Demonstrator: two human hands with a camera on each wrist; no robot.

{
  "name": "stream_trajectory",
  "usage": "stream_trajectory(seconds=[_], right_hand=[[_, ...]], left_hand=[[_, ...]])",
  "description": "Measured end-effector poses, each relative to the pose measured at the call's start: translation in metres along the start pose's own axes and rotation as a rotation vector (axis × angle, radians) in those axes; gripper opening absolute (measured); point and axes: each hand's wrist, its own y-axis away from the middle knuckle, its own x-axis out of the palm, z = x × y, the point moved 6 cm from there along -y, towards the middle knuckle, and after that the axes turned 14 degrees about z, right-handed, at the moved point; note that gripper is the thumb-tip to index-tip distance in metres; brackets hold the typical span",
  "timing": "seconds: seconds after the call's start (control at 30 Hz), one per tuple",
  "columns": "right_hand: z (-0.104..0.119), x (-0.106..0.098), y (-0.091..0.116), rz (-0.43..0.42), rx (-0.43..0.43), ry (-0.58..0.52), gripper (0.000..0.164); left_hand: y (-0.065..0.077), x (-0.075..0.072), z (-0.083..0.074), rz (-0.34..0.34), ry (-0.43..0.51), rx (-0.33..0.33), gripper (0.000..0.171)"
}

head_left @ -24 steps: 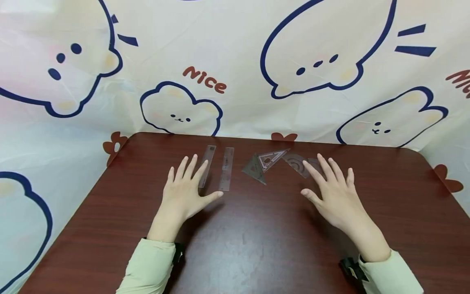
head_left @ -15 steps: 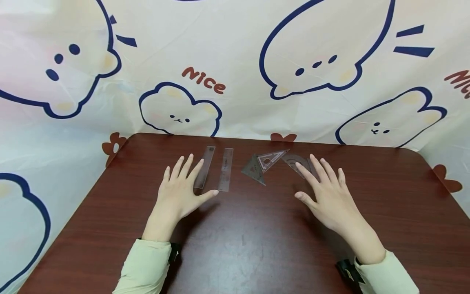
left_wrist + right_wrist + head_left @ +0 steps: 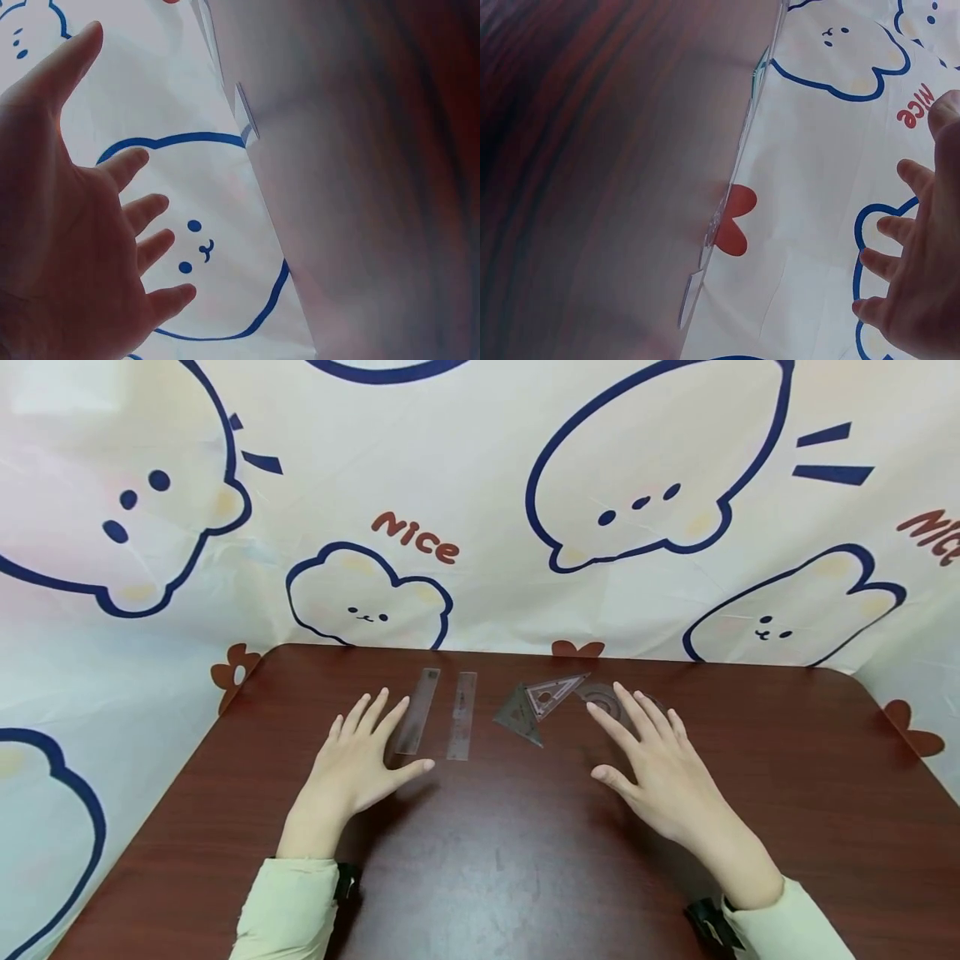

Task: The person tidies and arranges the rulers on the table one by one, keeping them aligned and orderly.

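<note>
My left hand (image 3: 352, 768) hovers above the dark red-brown wood-grain table (image 3: 480, 860), fingers spread wide, holding nothing. Just to its right and partly beyond it lies a narrow clear plastic ruler (image 3: 417, 712), its long axis running away from me, the far end leaning right; this hand is the nearer one, and nothing lies between. A second clear plastic ruler (image 3: 462, 716) lies apart from it, nearly parallel. Near the middle, a grey-green plastic set square (image 3: 517, 723) meets a clear triangular plastic set square (image 3: 555, 693); I cannot tell whether they overlap. Further right, a clear plastic protractor (image 3: 602, 700) lies just beyond my right hand (image 3: 660, 772), which hovers spread wide and holds nothing; its fingers cover part of the protractor and most of another clear piece (image 3: 656, 702), whose shape I cannot tell
</note>
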Motion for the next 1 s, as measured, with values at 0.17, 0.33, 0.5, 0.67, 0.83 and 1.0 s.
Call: stream_trajectory(seconds=[0.17, 0.33, 0.5, 0.67, 0.83, 1.0], right_hand=[[0.002, 0.001, 0.001, -0.015, -0.007, -0.005, 0.068], [0.005, 0.002, 0.001, -0.025, -0.030, 0.000, 0.067], [0.006, 0.001, -0.002, -0.034, -0.065, -0.008, 0.066], [0.005, 0.002, -0.005, -0.004, -0.081, -0.053, 0.066], [0.008, 0.002, -0.010, 0.015, -0.095, -0.054, 0.067], [0.015, -0.002, -0.020, 0.009, -0.148, -0.040, 0.065]], left_hand=[[0.001, -0.001, 0.006, 0.000, 0.016, 0.001, 0.095], [0.003, -0.002, 0.012, 0.011, 0.041, -0.002, 0.092], [0.002, -0.003, 0.017, 0.021, 0.060, 0.007, 0.091], [0.002, -0.005, 0.018, 0.012, 0.057, -0.004, 0.089], [0.002, -0.001, 0.011, 0.052, 0.103, -0.042, 0.087], [0.002, 0.002, -0.002, 0.061, 0.116, -0.072, 0.081]])
